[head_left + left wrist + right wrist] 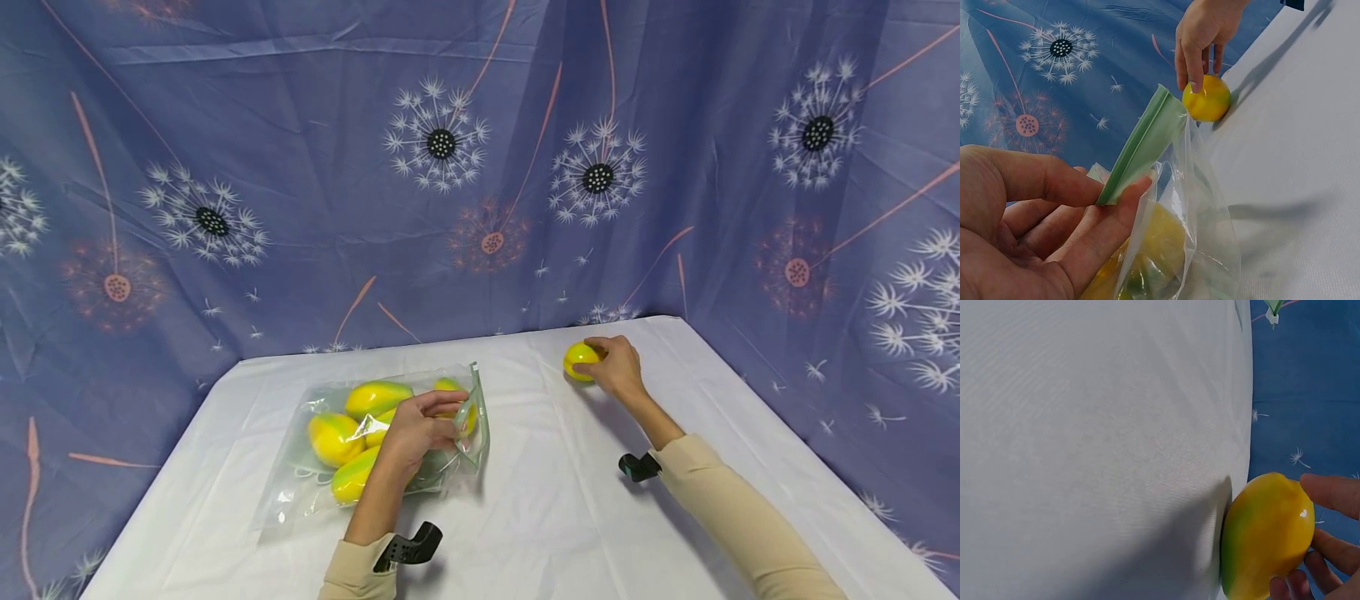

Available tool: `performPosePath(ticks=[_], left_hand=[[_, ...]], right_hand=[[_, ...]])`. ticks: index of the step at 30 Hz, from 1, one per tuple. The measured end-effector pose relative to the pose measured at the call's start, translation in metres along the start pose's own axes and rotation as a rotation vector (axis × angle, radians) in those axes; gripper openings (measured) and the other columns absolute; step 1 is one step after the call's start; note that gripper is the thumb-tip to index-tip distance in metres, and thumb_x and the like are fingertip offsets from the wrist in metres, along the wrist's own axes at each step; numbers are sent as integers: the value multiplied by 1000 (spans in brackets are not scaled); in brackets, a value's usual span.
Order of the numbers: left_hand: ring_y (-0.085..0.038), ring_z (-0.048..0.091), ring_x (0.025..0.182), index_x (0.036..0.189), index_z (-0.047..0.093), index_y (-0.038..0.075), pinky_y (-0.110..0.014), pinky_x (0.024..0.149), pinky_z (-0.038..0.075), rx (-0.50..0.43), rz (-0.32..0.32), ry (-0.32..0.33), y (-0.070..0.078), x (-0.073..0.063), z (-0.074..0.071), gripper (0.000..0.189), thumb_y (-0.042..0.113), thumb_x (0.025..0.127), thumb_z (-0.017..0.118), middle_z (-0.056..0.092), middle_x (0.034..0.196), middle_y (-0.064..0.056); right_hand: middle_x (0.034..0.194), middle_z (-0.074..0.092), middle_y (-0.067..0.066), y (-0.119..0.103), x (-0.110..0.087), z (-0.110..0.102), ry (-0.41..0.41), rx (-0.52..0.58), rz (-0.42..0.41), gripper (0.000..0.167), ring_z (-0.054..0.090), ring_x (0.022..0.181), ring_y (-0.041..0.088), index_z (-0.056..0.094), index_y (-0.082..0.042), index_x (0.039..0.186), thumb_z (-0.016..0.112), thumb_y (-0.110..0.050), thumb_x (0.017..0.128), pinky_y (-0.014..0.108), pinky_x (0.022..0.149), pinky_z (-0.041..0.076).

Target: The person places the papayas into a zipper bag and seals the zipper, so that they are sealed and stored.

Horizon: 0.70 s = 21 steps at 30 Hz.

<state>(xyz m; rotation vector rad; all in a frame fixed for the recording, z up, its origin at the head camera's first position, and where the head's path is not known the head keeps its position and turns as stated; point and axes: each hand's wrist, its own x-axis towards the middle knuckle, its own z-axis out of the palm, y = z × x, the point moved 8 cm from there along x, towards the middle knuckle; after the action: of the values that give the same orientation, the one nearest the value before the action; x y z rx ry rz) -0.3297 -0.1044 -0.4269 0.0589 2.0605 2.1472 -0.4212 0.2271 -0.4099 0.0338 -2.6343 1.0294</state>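
A clear zip bag (300, 492) with a pale green zip strip (1138, 140) lies on the left of the table, holding several yellow-green toy-like mangoes (334, 439). My left hand (415, 429) pinches the zip strip at the bag's right-hand mouth, between thumb and fingers. At the back right of the table, my right hand (621, 367) grips another mango (576, 362) by its side. In the right wrist view that mango (1266, 537) is glossy, yellow with a green side, and thumb and fingertips touch it. It sits on or just above the cloth; I cannot tell which.
A white cloth (540, 517) covers the table. Behind and beside it hangs a blue curtain (337, 167) with dandelion prints. Each wrist wears a black camera mount (411, 546).
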Motion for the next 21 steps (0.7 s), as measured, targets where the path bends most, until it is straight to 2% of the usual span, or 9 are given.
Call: performPosePath(ticks=[14, 21], left_hand=[[-20, 67, 74, 126, 69, -1, -30, 60, 60, -4, -8, 7, -2, -1, 1, 56, -16, 73, 66, 69, 118, -21], [-19, 69, 70, 129, 68, 0, -32, 62, 61, -4, -13, -4, -2, -1, 1, 56, -14, 75, 67, 68, 122, -23]], right_hand=[[114, 62, 24, 14, -12, -6, 63, 70, 32, 53, 56, 106, 39, 68, 1, 124, 85, -19, 77, 50, 96, 39], [121, 65, 24, 17, -16, -9, 62, 69, 40, 54, 55, 109, 42, 67, 1, 124, 85, -19, 77, 54, 98, 37]])
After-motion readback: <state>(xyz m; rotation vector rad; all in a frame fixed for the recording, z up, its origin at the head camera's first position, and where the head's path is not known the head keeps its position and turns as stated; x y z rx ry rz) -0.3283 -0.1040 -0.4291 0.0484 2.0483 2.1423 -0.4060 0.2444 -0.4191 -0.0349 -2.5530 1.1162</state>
